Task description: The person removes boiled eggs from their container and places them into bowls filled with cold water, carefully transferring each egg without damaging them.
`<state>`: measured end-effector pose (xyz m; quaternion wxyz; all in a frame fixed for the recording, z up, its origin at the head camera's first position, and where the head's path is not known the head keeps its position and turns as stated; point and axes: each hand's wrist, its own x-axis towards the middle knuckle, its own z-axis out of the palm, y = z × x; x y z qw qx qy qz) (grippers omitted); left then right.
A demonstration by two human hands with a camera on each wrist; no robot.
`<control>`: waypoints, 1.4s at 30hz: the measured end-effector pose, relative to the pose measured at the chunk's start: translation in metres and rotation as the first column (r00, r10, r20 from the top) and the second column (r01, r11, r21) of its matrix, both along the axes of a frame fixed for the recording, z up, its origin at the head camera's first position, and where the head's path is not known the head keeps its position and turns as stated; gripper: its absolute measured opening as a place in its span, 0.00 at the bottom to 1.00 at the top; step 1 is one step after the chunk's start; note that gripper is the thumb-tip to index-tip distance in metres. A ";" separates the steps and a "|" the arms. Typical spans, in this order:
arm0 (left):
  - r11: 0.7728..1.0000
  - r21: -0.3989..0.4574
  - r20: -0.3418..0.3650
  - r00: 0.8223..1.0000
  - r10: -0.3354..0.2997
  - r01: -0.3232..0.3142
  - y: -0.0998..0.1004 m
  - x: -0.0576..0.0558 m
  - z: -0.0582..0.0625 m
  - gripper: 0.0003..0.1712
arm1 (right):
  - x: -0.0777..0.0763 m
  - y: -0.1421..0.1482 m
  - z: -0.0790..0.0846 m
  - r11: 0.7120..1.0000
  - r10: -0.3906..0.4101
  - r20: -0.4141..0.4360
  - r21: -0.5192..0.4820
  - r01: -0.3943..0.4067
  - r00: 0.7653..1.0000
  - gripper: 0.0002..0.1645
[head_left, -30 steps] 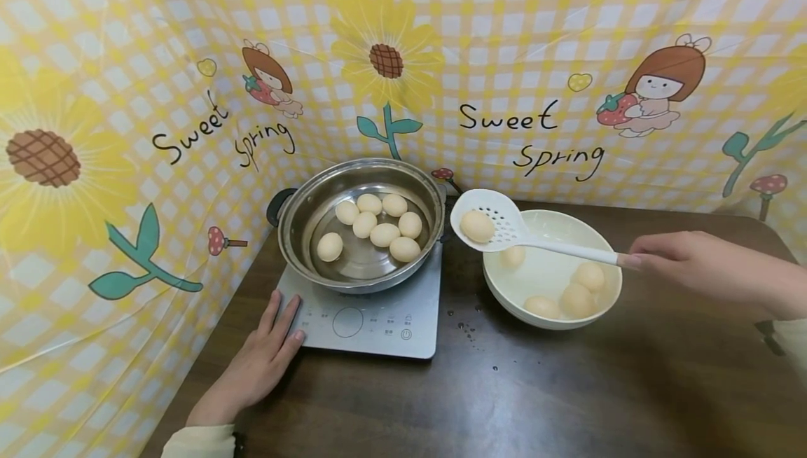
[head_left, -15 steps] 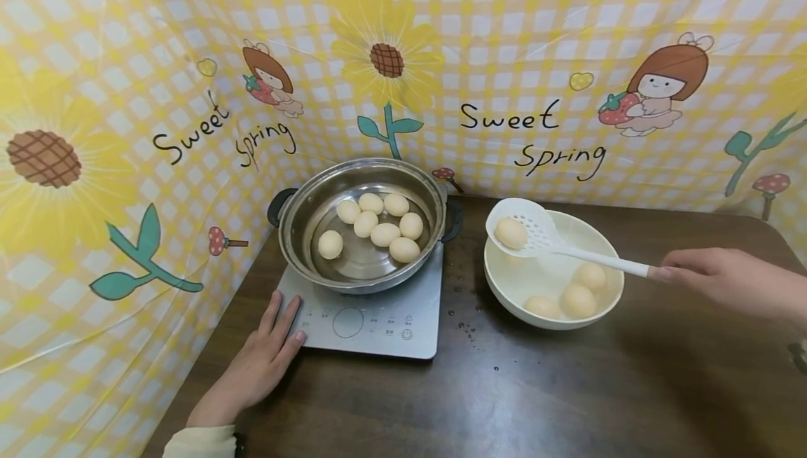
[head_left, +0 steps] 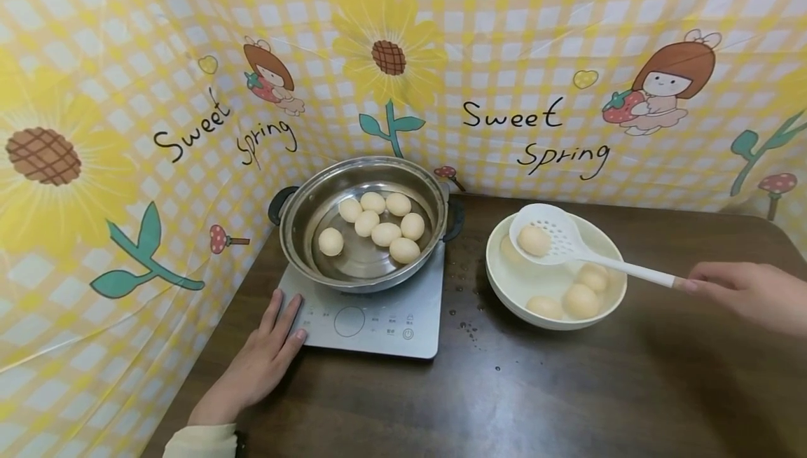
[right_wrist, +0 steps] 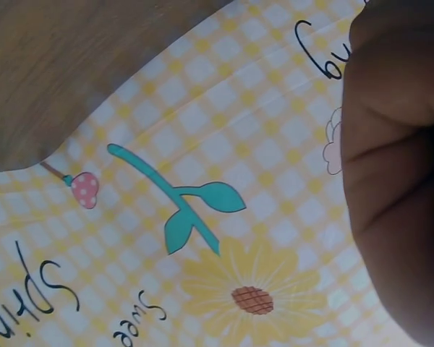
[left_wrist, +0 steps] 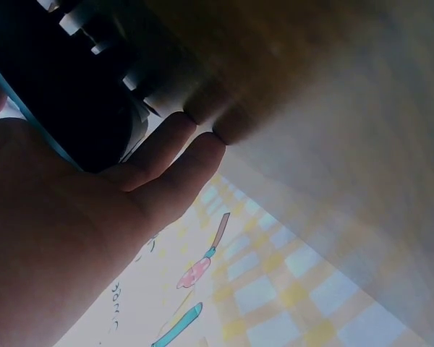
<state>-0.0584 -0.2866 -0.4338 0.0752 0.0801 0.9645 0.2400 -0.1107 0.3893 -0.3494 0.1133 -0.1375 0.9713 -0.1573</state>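
My right hand [head_left: 750, 293] grips the handle end of a white slotted skimmer [head_left: 561, 237]. One egg [head_left: 534, 239] lies in the skimmer's head, which hangs over the left part of a cream bowl [head_left: 494, 283]. Inside the bowl sit several eggs [head_left: 581, 302], one of them partly behind the skimmer. My left hand [head_left: 261, 356] rests at the left front corner of a silver induction cooktop [head_left: 403, 321], its fingers extended. In the left wrist view, the fingers [left_wrist: 170, 163] lie along the cooktop's dark underside edge. The right wrist view shows only curled fingers [right_wrist: 398, 166]; the skimmer is out of sight there.
A steel pot [head_left: 290, 262] with black handles stands on the cooktop, several eggs [head_left: 386, 234] in it. Water drops [head_left: 466, 326] dot the dark wooden table [head_left: 536, 402] between cooktop and bowl. A yellow checked cloth [head_left: 492, 45] hangs behind and at the left.
The skimmer and its egg have moved right and lower, from between pot and bowl to over the bowl, together with my right hand. My left hand stays in place.
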 end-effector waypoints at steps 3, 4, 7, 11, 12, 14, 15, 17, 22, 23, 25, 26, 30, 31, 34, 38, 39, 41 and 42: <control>1.000 -0.002 -0.004 1.000 0.000 0.000 0.001 -0.001 0.001 0.37 | 0.005 0.004 -0.004 1.000 -0.008 -0.032 0.009 0.008 0.999 0.17; 1.000 -0.002 -0.004 1.000 0.000 0.000 0.001 -0.001 0.001 0.37 | 0.007 0.005 -0.005 1.000 -0.009 -0.048 0.010 0.010 0.999 0.17; 1.000 -0.003 -0.001 1.000 0.001 -0.001 0.001 -0.001 0.001 0.37 | 0.010 0.006 -0.009 0.999 -0.022 -0.103 0.031 0.025 0.994 0.16; 1.000 -0.002 0.004 1.000 0.002 -0.002 0.001 -0.001 0.001 0.37 | 0.014 0.007 -0.013 0.999 -0.009 -0.226 0.036 0.018 0.974 0.13; 1.000 -0.002 0.005 1.000 0.003 -0.003 0.001 -0.001 0.001 0.37 | 0.015 0.007 -0.014 0.999 -0.003 -0.258 0.033 0.012 0.966 0.12; 1.000 -0.001 0.006 1.000 0.003 -0.003 0.001 -0.001 0.001 0.37 | 0.016 0.009 -0.017 1.000 0.011 -0.322 0.025 -0.003 0.947 0.10; 1.000 -0.002 0.008 1.000 0.004 -0.004 0.001 -0.001 0.001 0.37 | 0.017 0.009 -0.017 1.000 0.011 -0.340 0.021 -0.004 0.940 0.09; 1.000 -0.004 0.012 1.000 0.005 -0.005 0.001 -0.001 0.001 0.37 | 0.017 0.010 -0.019 1.000 0.009 -0.358 0.016 -0.004 0.934 0.08; 1.000 -0.012 0.023 1.000 0.009 -0.009 0.001 -0.001 0.000 0.38 | 0.020 0.013 -0.019 1.000 -0.024 -0.390 -0.006 0.023 0.920 0.08; 1.000 -0.012 0.024 1.000 0.009 -0.009 0.001 -0.001 0.001 0.38 | 0.020 0.014 -0.019 1.000 -0.030 -0.401 -0.012 0.028 0.916 0.08; 1.000 -0.013 0.025 1.000 0.008 -0.008 0.001 -0.001 0.001 0.38 | 0.022 0.015 -0.019 0.999 -0.033 -0.417 -0.017 0.028 0.908 0.10; 1.000 -0.012 0.025 1.000 0.008 -0.008 0.001 -0.001 0.001 0.38 | 0.022 0.015 -0.018 0.999 -0.036 -0.429 -0.018 0.032 0.903 0.11; 1.000 -0.013 0.024 1.000 0.009 -0.008 0.001 0.000 0.000 0.38 | 0.023 0.015 -0.019 0.999 -0.027 -0.466 -0.031 0.014 0.884 0.12; 1.000 -0.012 0.024 1.000 0.008 -0.008 0.001 0.000 0.000 0.38 | 0.024 0.014 -0.019 0.999 -0.027 -0.476 -0.034 0.012 0.879 0.11; 1.000 -0.011 0.024 1.000 0.008 -0.008 0.000 0.000 -0.001 0.38 | 0.023 0.013 -0.019 0.999 -0.027 -0.483 -0.045 0.006 0.875 0.12; 1.000 -0.008 0.021 1.000 0.007 -0.007 0.001 0.000 0.000 0.38 | 0.022 0.011 -0.016 0.997 -0.059 -0.443 -0.074 0.029 0.894 0.11; 1.000 -0.006 0.020 1.000 0.006 -0.006 0.001 0.000 0.000 0.38 | 0.021 0.010 -0.015 0.996 -0.070 -0.430 -0.085 0.037 0.900 0.10; 1.000 -0.002 0.020 1.000 0.005 -0.005 0.001 0.001 0.001 0.38 | 0.020 0.007 -0.012 0.992 -0.096 -0.394 -0.108 0.057 0.914 0.09; 1.000 0.000 0.019 1.000 0.004 -0.004 0.001 0.001 0.001 0.38 | 0.019 0.005 -0.010 0.990 -0.106 -0.371 -0.124 0.064 0.922 0.08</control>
